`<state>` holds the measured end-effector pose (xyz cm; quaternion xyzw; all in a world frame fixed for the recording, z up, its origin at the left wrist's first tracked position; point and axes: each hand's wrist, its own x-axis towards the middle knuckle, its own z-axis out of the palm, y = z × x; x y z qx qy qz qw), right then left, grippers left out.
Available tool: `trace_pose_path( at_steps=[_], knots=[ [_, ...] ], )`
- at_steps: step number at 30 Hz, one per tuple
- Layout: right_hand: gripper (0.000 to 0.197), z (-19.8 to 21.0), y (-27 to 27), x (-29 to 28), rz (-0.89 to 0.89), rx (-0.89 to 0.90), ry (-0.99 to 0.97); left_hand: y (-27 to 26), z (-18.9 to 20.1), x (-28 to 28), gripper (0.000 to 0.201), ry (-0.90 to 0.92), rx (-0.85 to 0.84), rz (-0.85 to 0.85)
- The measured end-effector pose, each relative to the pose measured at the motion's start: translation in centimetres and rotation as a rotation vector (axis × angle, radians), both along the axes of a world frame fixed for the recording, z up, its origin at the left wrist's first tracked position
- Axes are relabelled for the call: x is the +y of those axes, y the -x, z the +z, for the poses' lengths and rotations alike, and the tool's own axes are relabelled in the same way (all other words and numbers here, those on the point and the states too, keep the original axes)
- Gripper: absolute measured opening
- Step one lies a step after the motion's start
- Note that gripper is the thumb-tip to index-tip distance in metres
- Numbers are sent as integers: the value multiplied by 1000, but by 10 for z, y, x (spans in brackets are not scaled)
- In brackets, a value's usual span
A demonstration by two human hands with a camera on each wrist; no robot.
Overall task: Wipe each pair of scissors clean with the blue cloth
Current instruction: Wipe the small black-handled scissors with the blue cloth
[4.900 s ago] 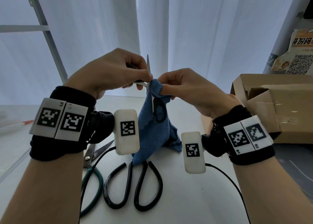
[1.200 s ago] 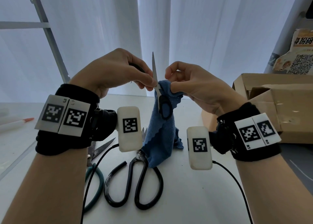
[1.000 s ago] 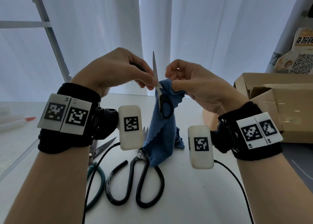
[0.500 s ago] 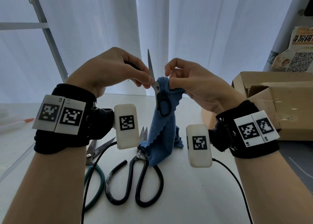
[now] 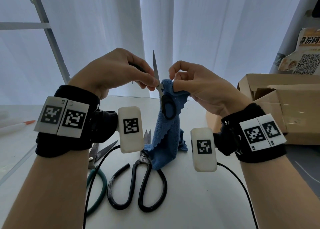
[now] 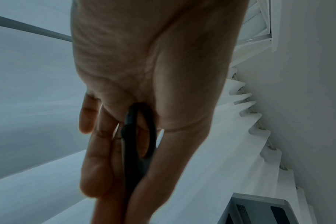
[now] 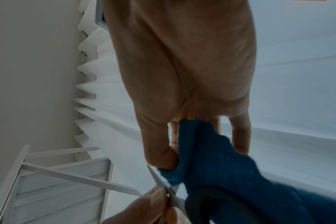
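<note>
Small black-handled scissors [image 5: 166, 105] held raised above the table [image 5: 199, 194], one blade pointing up. Left hand [image 5: 114, 73] curls round one handle loop; right hand [image 5: 195, 85] pinches the blue cloth [image 5: 164, 142] against the scissors, beside the pivot.

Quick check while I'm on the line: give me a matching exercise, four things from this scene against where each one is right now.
Things:
1. small black-handled scissors
2. blue cloth
3. large black-handled scissors
4. green-handled scissors

Places:
A. flat on the table, furthest left of the scissors
B. held up in the left hand, one blade pointing upward
C. pinched at the top by the right hand, hanging down to the table
D. flat on the table, tips behind the cloth's hanging end

Pairs: 1-B, 2-C, 3-D, 4-A
</note>
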<state>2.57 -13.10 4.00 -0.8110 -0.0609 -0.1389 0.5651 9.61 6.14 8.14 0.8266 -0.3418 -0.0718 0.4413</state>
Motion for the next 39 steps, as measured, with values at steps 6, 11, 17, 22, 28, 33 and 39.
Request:
trace_pose_path(
  at_steps=[6, 11, 17, 22, 28, 33, 39],
  knots=[
    [27, 0, -1, -5, -3, 53, 24, -3, -1, 0, 3, -21, -11, 16],
    [30, -3, -3, -17, -250, -10, -56, -5, 0, 4, 3, -6, -26, 34],
    [14, -1, -2, -13, -26, 10, -64, -3, 0, 4, 5, -24, -28, 31],
    [16, -5, -5, -7, -21, 44, 39, -2, 0, 1, 5, -24, -23, 34],
    [27, -2, 0, -6, 29, 48, 81, -3, 0, 3, 4, -30, -16, 33],
    [13, -5, -4, -5, -56, 8, -5, -3, 1, 5, 4, -5, -5, 22],
    [23, -1, 0, -5, 8, 43, 55, -5, 0, 7, 4, -21, 7, 22]
  ],
)
